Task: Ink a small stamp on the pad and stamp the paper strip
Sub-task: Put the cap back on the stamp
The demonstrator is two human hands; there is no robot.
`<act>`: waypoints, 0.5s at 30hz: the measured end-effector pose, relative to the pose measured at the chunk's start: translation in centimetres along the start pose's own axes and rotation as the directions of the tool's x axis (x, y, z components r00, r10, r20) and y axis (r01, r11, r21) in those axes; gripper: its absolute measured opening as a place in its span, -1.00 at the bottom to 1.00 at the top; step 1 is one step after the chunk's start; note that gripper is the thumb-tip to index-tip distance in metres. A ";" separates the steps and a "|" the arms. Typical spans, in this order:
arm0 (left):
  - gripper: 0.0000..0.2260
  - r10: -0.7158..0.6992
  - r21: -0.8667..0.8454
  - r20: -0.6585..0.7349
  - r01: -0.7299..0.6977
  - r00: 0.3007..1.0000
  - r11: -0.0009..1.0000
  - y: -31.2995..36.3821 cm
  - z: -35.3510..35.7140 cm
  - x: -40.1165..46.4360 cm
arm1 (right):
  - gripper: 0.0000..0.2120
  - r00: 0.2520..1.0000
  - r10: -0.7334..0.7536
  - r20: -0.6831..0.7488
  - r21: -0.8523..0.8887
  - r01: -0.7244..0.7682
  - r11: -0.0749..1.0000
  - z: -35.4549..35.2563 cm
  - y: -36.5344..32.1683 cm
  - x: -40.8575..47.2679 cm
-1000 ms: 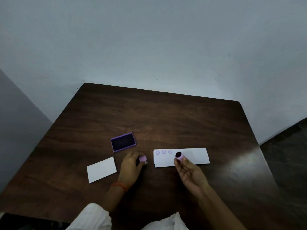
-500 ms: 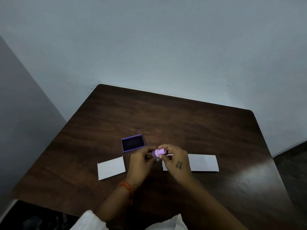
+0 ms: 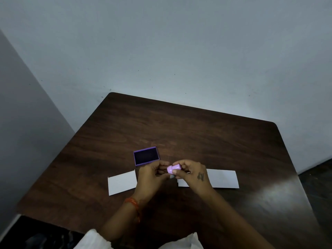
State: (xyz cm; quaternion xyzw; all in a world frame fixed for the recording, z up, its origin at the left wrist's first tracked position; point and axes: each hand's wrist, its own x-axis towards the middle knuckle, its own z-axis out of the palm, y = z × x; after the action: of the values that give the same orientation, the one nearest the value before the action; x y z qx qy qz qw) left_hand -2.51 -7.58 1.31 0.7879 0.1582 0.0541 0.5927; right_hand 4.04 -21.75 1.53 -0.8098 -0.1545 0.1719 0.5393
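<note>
A small pink stamp (image 3: 173,168) lies sideways in the air between my two hands, just above the table. My right hand (image 3: 193,175) pinches its narrow end. The fingertips of my left hand (image 3: 150,177) meet its wider end. The purple ink pad (image 3: 146,156) lies open on the table just behind my left hand. The white paper strip (image 3: 222,178) lies under and to the right of my right hand, which hides the strip's left end.
A smaller white paper piece (image 3: 122,182) lies left of my left hand. The dark wooden table (image 3: 197,133) stands against a pale wall, with its corner at the back left. White sleeves show at the bottom edge.
One second ago each hand held a separate pink piece, and stamp marks showed on the strip. The hands have come together over the strip's left end, joined on the stamp, and have held there since.
</note>
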 end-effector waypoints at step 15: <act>-0.87 -0.076 -0.094 0.008 0.076 0.997 0.993 0.1 0.0 0.2 | -0.92 0.990 0.137 0.040 0.198 -0.142 0.970 -1.1 0.2 0.2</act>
State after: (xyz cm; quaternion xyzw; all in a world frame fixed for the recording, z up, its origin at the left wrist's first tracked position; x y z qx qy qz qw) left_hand -2.29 -7.56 1.40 0.7525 0.1841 0.0374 0.6312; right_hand 4.70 -22.64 1.67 -0.7580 -0.0863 0.2344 0.6025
